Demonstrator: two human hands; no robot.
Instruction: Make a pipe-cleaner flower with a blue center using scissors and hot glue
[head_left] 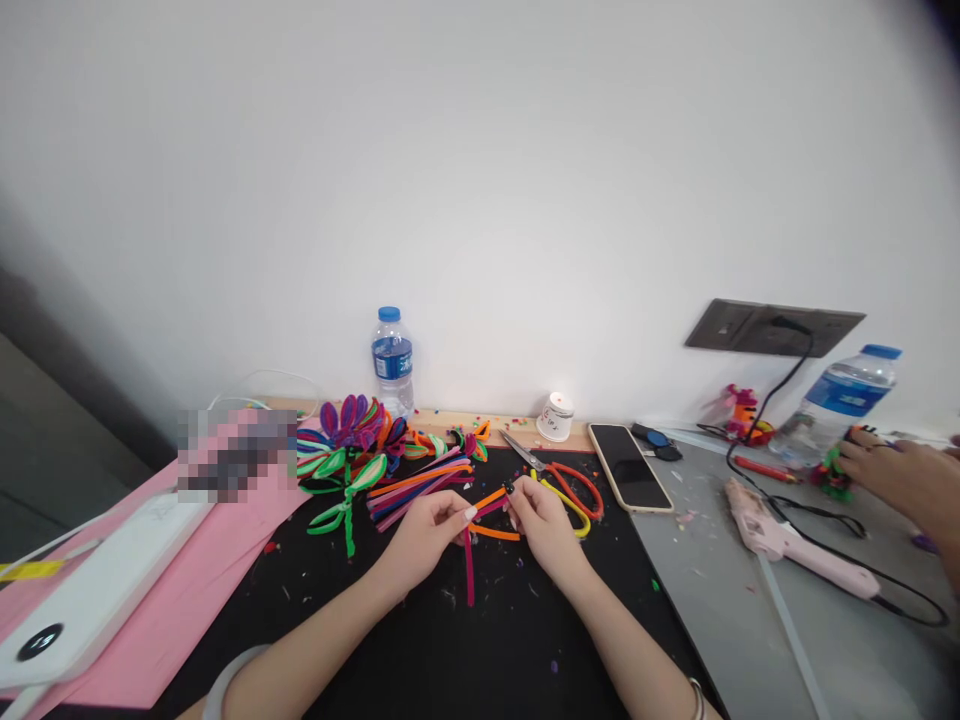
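Note:
Between my two hands are orange and magenta pipe cleaners [495,535], with a magenta end hanging down and an orange length curving below. My left hand [433,522] pinches them near the thumb tip. My right hand [541,520] is closed on their other end, close to a small dark piece that I cannot make out. Just behind my hands lies a bundle of loose pipe cleaners [424,485] in orange, purple and pink. Scissors [574,490] with red and yellow handles rest beyond my right hand. Green-and-white pipe cleaner leaves [346,505] lie to the left.
Pipe cleaner flowers [352,422] and a water bottle [391,365] stand at the back. A paper cup [555,417], a phone [631,470] and a pink glue gun [799,550] are rightward. Another person's hand [881,465] works at far right. A white device [97,590] lies left.

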